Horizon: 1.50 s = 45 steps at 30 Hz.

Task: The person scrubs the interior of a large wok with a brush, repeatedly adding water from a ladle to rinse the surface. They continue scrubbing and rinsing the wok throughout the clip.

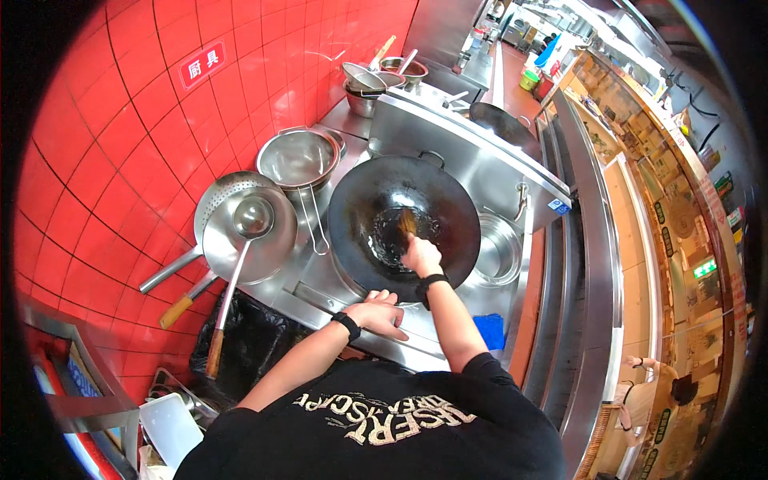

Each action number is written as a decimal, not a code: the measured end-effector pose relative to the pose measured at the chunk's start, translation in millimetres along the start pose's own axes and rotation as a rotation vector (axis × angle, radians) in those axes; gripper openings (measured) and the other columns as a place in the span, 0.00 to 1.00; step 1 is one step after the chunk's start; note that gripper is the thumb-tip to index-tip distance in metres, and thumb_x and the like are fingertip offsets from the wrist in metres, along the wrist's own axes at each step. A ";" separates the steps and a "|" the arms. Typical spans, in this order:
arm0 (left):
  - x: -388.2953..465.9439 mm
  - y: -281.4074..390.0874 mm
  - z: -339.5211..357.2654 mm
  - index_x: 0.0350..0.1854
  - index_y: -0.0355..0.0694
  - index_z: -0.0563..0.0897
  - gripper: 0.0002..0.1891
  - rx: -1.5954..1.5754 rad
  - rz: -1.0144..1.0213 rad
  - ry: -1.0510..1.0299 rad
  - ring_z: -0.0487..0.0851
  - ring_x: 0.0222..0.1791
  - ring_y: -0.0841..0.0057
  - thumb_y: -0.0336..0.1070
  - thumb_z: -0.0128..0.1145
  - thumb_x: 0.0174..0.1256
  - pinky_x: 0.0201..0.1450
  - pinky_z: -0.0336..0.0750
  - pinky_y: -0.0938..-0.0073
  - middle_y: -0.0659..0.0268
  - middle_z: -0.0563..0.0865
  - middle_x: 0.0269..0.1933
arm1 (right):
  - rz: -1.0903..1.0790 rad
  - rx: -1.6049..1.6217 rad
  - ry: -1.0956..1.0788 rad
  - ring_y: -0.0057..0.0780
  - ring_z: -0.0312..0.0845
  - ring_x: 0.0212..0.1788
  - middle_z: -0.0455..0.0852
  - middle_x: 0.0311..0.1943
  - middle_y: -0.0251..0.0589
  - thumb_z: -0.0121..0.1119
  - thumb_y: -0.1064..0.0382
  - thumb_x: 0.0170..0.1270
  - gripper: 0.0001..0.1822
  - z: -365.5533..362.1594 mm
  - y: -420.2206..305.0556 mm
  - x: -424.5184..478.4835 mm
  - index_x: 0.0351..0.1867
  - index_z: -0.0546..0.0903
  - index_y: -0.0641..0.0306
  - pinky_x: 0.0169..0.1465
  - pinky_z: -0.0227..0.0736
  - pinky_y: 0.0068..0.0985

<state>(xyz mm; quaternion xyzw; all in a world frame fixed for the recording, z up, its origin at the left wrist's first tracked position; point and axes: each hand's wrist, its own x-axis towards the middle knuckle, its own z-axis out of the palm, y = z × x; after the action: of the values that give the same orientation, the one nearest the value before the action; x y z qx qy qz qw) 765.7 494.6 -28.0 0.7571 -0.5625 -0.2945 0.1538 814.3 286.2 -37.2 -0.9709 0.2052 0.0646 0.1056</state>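
Observation:
A large dark wok sits on the stainless steel range, with a little liquid at its bottom. Inside it, my right hand grips a brush, its brownish bristles against the wok's lower middle. My left hand rests by the wok's near rim, fingers apart; whether it touches the rim is hard to tell. Just right of the wok stands a round metal pot. A blue cloth lies on the steel near my right forearm.
On the left are a steel ladle over a wide metal pan, a perforated skimmer and a mesh strainer. Behind the wok rises a steel splash guard, with a tap at its right. A second wok stands beyond.

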 end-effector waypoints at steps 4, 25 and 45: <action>0.6 -0.1 -0.9 0.45 0.50 0.91 0.32 0.001 -0.019 -0.024 0.72 0.65 0.55 0.75 0.66 0.55 0.68 0.62 0.59 0.53 0.81 0.54 | -0.152 0.112 -0.198 0.54 0.88 0.57 0.91 0.53 0.51 0.65 0.58 0.57 0.29 -12.8 -29.0 -13.3 0.64 0.81 0.43 0.59 0.84 0.47; 0.6 -12.8 17.1 0.41 0.55 0.90 0.28 0.039 -0.011 0.060 0.72 0.59 0.55 0.75 0.68 0.54 0.62 0.63 0.58 0.56 0.80 0.51 | -0.378 -0.150 -0.235 0.51 0.91 0.51 0.93 0.44 0.51 0.65 0.61 0.58 0.17 -31.8 -10.0 -66.9 0.51 0.89 0.53 0.51 0.86 0.46; 3.5 -8.7 12.8 0.42 0.53 0.89 0.25 -0.028 0.015 0.035 0.71 0.61 0.56 0.70 0.69 0.56 0.65 0.61 0.58 0.56 0.79 0.52 | -0.272 -0.695 -0.017 0.36 0.92 0.43 0.92 0.40 0.36 0.57 0.60 0.73 0.12 -0.2 45.2 -46.9 0.46 0.93 0.51 0.39 0.85 0.35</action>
<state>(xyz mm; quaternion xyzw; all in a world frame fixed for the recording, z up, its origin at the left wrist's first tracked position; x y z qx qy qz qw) 765.1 495.3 -43.9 0.7557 -0.5612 -0.2878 0.1765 753.1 263.7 -37.1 -0.9666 0.0393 0.1237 -0.2211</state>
